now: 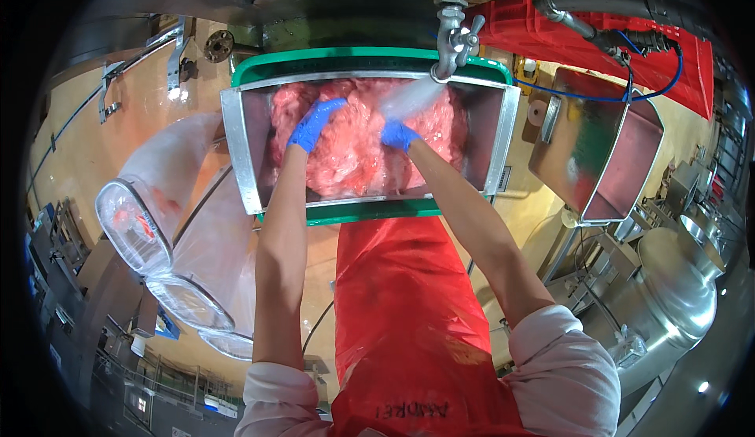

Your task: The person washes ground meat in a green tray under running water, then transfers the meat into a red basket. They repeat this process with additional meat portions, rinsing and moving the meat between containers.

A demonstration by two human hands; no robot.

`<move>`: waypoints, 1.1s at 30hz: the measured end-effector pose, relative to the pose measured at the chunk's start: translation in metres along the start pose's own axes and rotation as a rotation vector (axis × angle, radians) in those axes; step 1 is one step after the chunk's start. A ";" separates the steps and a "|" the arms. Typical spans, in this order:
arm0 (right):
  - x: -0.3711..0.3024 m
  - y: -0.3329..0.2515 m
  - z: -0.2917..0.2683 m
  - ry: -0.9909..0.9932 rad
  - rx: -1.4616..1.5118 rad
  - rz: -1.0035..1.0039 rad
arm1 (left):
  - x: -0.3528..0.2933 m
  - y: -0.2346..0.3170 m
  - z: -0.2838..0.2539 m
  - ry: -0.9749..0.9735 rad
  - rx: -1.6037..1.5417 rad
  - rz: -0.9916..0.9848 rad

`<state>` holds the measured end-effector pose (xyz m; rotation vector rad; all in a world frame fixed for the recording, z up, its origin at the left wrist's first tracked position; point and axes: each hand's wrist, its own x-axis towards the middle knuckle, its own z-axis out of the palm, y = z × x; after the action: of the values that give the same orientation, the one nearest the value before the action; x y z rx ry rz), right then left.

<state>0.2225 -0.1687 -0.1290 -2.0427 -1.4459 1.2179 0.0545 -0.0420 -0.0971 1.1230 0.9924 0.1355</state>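
Note:
A pile of wet, pink-red raw meat (pixel 346 154) fills most of a rectangular metal tub (pixel 244 154); its exact cut I cannot tell. My left hand (pixel 314 123), in a blue glove, lies on the left part of the meat with its fingers stretched out, pointing to the upper right. Right of centre, my right hand (pixel 399 134), also blue-gloved, touches the meat, its fingers hidden by the meat and spray. A metal tap (pixel 452 44) sprays water (pixel 413 97) onto the meat just beyond my right hand.
Around the tub shows a green container rim (pixel 314 56). Lidless bins lined with clear plastic (pixel 134 225) stand at left. To the right are a metal tub cart (pixel 590 146) and a large steel vessel (pixel 668 280). A red crate (pixel 519 24) and blue hose (pixel 598 97) sit at far right.

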 end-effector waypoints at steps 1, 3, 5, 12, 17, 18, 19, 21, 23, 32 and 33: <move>-0.019 -0.009 -0.003 -0.035 -0.054 -0.080 | -0.005 0.018 0.009 -0.140 0.154 -0.113; -0.068 -0.003 -0.022 -0.005 -0.168 -0.228 | 0.000 0.069 0.051 -0.495 0.479 -0.312; -0.101 -0.035 -0.060 -0.077 -0.096 -0.428 | -0.042 0.058 0.057 -0.446 0.744 -0.050; -0.090 0.004 -0.165 0.129 -0.055 0.109 | -0.045 0.009 0.070 -0.808 1.142 0.013; -0.046 0.017 -0.114 0.239 -0.263 -0.043 | 0.030 0.008 0.082 -0.920 1.190 0.100; -0.054 -0.004 -0.095 0.195 -0.299 -0.061 | 0.034 -0.007 0.083 -0.818 1.150 0.202; -0.063 -0.025 -0.079 0.161 -0.336 -0.073 | 0.024 -0.009 0.082 -0.607 1.144 0.226; -0.085 -0.102 -0.072 -0.089 0.233 -0.068 | -0.002 -0.024 0.078 -0.401 1.001 0.230; -0.104 -0.117 -0.078 -0.132 0.274 0.024 | -0.030 -0.031 0.071 -0.377 0.873 0.240; -0.086 0.001 -0.149 0.112 0.078 0.134 | -0.073 0.045 -0.004 -0.028 0.913 0.408; -0.083 -0.014 -0.146 0.041 0.037 0.284 | -0.066 0.065 -0.004 -0.182 0.714 0.158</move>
<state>0.3228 -0.2099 0.0003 -2.2908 -1.1325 1.2889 0.0370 -0.0448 -0.0065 1.8303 0.8011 -0.2116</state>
